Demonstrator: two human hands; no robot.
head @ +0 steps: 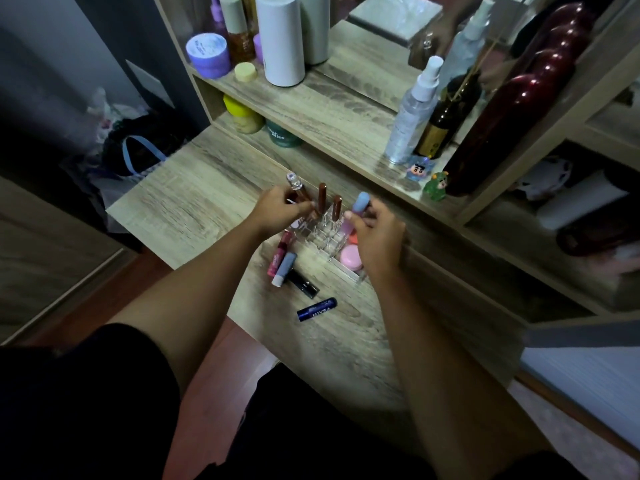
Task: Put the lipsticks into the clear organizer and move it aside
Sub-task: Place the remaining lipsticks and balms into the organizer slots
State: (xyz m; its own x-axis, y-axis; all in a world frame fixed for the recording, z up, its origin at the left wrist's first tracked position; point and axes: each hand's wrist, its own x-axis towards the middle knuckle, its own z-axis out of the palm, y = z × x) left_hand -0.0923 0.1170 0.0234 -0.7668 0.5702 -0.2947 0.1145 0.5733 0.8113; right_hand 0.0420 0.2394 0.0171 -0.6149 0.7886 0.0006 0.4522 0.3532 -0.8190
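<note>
The clear organizer (325, 239) stands on the wooden desk between my hands. Two brown lipsticks (322, 199) stand upright in its back cells. My left hand (278, 213) grips a lip gloss with a crystal-like cap (298, 187) at the organizer's left back corner. My right hand (375, 237) holds a blue-capped pink tube (358, 206) over the organizer's right side. Two pink round pots (351, 256) sit in its front section. On the desk in front lie a pink lipstick (280, 252), a blue-and-white tube (284, 268), a black tube (304, 284) and a blue Nivea stick (317, 309).
A low shelf (311, 109) behind the organizer carries bottles, jars, a spray bottle (412, 112) and two small figurines (436, 185). A dark red bottle-shaped object (512, 109) leans at the right. A bag (138, 157) sits on the floor at the desk's left.
</note>
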